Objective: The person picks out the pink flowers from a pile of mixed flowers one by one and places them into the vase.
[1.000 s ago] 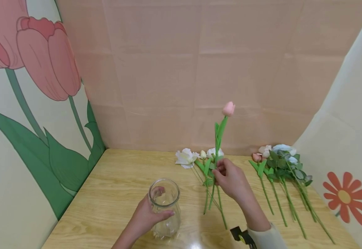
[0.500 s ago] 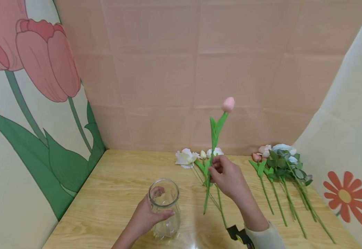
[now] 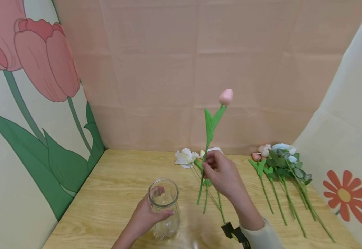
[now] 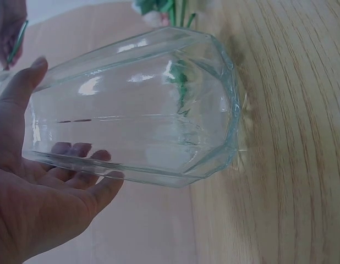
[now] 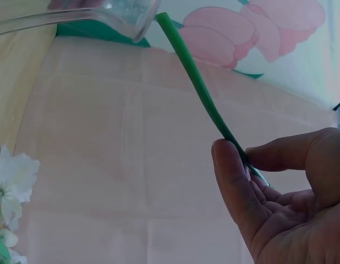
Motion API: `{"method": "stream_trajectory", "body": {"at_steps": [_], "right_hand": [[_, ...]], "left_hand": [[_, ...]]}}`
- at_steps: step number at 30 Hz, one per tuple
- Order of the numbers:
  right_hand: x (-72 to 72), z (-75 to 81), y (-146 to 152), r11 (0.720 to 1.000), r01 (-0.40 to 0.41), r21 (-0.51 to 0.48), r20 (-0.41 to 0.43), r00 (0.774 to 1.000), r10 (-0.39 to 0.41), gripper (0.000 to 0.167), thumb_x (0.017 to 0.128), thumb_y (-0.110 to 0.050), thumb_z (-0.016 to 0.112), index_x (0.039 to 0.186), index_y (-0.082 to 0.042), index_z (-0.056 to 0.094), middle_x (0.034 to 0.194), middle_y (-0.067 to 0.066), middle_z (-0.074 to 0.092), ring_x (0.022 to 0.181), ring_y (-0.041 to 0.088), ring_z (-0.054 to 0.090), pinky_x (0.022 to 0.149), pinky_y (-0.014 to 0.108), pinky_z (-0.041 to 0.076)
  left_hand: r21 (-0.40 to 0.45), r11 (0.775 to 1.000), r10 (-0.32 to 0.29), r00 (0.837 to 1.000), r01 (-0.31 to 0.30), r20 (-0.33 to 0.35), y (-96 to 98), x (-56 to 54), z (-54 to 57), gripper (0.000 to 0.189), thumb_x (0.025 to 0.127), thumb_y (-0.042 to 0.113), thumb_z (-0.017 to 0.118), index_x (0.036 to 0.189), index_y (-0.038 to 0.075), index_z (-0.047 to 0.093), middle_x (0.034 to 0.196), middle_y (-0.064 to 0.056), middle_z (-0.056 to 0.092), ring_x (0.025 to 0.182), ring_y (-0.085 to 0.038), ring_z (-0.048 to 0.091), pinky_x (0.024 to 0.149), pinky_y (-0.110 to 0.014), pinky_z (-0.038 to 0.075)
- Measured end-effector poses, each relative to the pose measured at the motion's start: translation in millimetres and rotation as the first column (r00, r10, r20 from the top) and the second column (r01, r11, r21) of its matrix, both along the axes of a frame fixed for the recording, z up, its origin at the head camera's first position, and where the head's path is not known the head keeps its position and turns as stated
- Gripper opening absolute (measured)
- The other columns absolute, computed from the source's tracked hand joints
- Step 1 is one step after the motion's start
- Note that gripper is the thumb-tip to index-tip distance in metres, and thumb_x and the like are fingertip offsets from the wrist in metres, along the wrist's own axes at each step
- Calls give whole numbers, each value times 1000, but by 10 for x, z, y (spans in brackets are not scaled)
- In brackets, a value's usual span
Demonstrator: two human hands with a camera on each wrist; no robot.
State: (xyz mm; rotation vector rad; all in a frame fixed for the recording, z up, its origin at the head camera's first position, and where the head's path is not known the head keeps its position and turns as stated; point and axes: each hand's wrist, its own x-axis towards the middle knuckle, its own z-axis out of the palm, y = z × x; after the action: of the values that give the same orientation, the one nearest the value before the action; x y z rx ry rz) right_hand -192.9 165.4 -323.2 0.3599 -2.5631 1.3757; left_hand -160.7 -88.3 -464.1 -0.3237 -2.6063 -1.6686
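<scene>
A clear glass vase [image 3: 167, 221] stands upright on the wooden table, nothing inside it. My left hand [image 3: 146, 214] grips it around the upper body, thumb on the near side and fingers behind; the left wrist view shows the faceted glass vase [image 4: 142, 110] within that hand [image 4: 49, 203]. My right hand [image 3: 222, 174] pinches the green stem of a pink tulip [image 3: 225, 97] between thumb and fingers. The bloom points up, leaning slightly right, and the stem's lower end hangs to the right of the vase. In the right wrist view the tulip stem [image 5: 200, 88] runs from the fingertips toward the vase's rim.
White flowers [image 3: 186, 158] with green stems lie on the table [image 3: 121, 186] behind and below the right hand. Farther right lies a bunch of pale blue and pink flowers [image 3: 283, 162], stems toward me. A pink cloth backdrop [image 3: 156, 86] rises behind the table's far edge.
My right hand has moved left toward the vase, carrying the tulip, whose bloom has risen and whose stem now leans more. The left hand and vase have stayed in place.
</scene>
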Motion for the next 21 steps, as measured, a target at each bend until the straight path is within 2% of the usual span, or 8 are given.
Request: {"method": "stream_trajectory", "body": {"at_steps": [7,13,17,21], "right_hand": [[12,62,-101,999,-30,-25,-69,997,28,15,97,-2,65,110,0,58,93,12,68,77,18,70,63,24,59],[27,105,-181,996,-66,-64,-92,994,60,14,96,0,64,109,-1,59,92,15,68,76,20,70,64,27,60],[8,106,-221,993,-87,-78,-117,990,78,14,96,0,64,109,0,59,90,14,69,73,20,70,64,29,61],[-28,76,-257,981,-135,-136,-148,982,115,14,95,4,64,108,1,59,88,15,68,73,19,70,64,27,61]], "left_hand": [[-3,1000,-13,1000,13,-7,-10,-6,-14,80,77,44,87,139,11,51,142,-15,56,134,-44,49,103,-72,39],[-3,1000,-21,1000,21,-2,-14,-12,-23,79,78,42,87,141,11,50,143,-15,55,135,-45,47,103,-73,39],[-5,1000,-20,1000,20,0,-14,-11,-27,81,78,43,87,142,11,50,143,-15,55,135,-45,47,102,-73,40],[-4,1000,-18,1000,18,2,-13,-11,-26,80,78,44,87,141,11,50,143,-14,55,135,-45,47,102,-72,40]]}}
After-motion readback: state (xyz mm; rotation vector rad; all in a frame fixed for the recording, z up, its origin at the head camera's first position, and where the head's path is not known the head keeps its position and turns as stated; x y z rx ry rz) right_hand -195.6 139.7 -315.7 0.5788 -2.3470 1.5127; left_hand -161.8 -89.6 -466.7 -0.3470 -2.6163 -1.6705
